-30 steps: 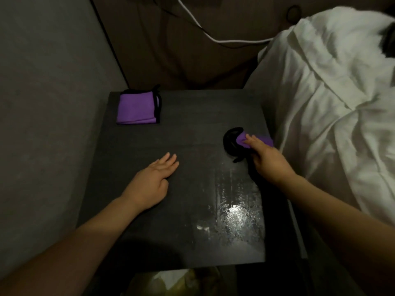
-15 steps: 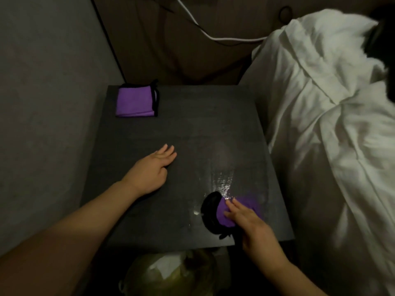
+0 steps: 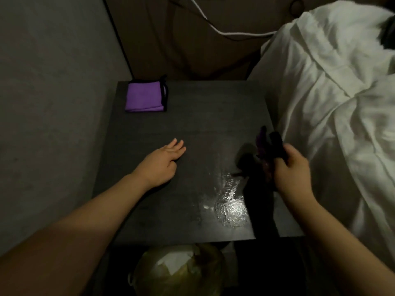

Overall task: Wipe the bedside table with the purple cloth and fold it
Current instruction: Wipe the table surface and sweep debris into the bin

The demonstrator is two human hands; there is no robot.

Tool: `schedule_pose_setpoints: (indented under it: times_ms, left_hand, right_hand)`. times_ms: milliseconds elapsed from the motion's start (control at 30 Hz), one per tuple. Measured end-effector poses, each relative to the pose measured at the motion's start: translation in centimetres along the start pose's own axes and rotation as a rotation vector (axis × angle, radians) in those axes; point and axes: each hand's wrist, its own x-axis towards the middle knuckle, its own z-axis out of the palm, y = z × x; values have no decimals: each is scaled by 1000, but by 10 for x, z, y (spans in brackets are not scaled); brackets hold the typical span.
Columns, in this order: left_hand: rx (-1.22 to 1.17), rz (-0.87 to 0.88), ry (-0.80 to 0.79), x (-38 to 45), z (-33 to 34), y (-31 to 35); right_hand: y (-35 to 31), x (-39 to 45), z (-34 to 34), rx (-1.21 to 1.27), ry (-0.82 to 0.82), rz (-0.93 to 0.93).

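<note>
My right hand (image 3: pixel 291 167) grips a bunched purple cloth with black edging (image 3: pixel 268 144) and holds it lifted above the right side of the dark bedside table (image 3: pixel 192 116). The cloth is crumpled and blurred, with a dark shadow under it. My left hand (image 3: pixel 162 162) lies flat on the tabletop left of centre, fingers straight. A wet shiny patch (image 3: pixel 229 201) marks the table's front right part. A second purple cloth (image 3: pixel 145 99), folded into a square, lies in the back left corner.
A white duvet (image 3: pixel 331 103) covers the bed along the table's right edge. A grey wall (image 3: pixel 53 92) runs along the left. A white cable (image 3: pixel 224 33) hangs behind the table. Below the front edge sits a bag-lined bin (image 3: pixel 177 270).
My right hand dragged the cloth from the back right toward the front edge, then lifted it off the table and back up the right side. My left hand stayed flat in place.
</note>
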Motion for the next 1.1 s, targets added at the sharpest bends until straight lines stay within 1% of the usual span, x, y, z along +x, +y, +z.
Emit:
schedule_pose_setpoints:
  times_ms: [67,167,233,300,467,533,600,633,800,867,900,933,967,1000,1033,1067,1100]
  left_hand:
    - [-5,-8,-9,0,-2,-1]
    - [-23,-18,-22,1,-4,-2]
    - [-43,-6,-17,2,-5,-4]
    - [-57,-1,-25,1,-6,-8]
    - [-79,-7,-47,2,-6,-7]
    - [-87,-11,-64,2,-8,-7]
    - [-94,-18,-79,3,-10,-8]
    - [-95,-22,-83,2,-10,-9]
    - [-118,-23,-63,4,-8,-8]
    - [-135,-36,-55,6,-10,-8]
    - [-144,-41,-53,7,-11,-8]
    - [-151,-44,-52,7,-11,-8]
    - [-155,-45,-52,6,-11,-8]
    - [-158,-46,-51,6,-10,-7]
    - [-162,-46,-47,6,-10,-7]
    - [-168,-49,-43,6,-9,-7]
    - [-174,-51,-41,6,-9,-7]
  right_hand:
    - [-4,2,21,-109,-78,-81]
    - [7,-14,54,-270,-242,-157]
    - [14,-37,68,-336,-286,-254]
    - [14,-67,77,-318,-344,-332]
    - [10,-138,83,-221,-548,-399]
    - [7,-147,84,-190,-605,-363]
    - [1,-145,83,-149,-601,-334]
    - [0,-141,81,-113,-548,-324]
    - [-20,-96,47,168,-282,35]
    - [-28,-62,34,236,-182,93]
    - [-31,-45,31,246,-163,111]
    - [-31,-28,31,260,-177,144]
    - [-31,-13,34,302,-225,213]
    - [-33,-2,38,337,-301,286]
    - [-33,7,43,330,-367,320]
    - [-31,14,47,245,-409,282]
    - [-30,21,51,120,-432,200]
